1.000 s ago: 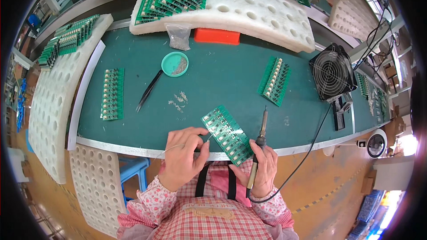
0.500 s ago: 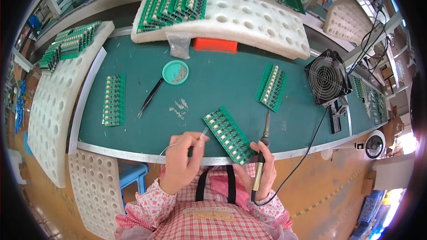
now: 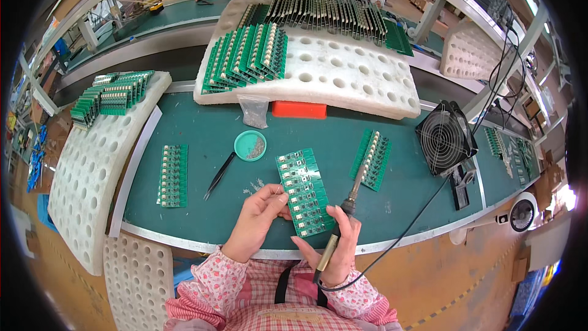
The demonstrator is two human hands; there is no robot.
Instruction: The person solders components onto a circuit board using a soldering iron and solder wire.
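Note:
My left hand (image 3: 256, 216) is closed, thumb and fingers pinching the left edge of a green circuit board (image 3: 304, 193) that carries rows of small white parts. The board is tilted above the bench's front edge. In my right hand (image 3: 340, 242) is a soldering iron (image 3: 350, 206) with a dark grip and brass-coloured handle. Its tip points up and away, over another circuit board (image 3: 372, 160) lying on the bench. My right fingertips are by the held board's lower right edge; whether they touch it I cannot tell. No solder wire shows at my left hand.
Tweezers (image 3: 219, 176) lean on a round turquoise dish (image 3: 250, 146) of small parts. Another board (image 3: 174, 176) lies left. White foam trays (image 3: 361, 89) hold upright boards. A fan (image 3: 447, 138) stands right, near the iron's cord (image 3: 401, 236). People sit across the bench.
The view has tilted up, revealing people beyond. My left hand, earlier pinching a thin wire beside the board, now grips its left edge. The board has turned more upright. The iron stays in my right hand.

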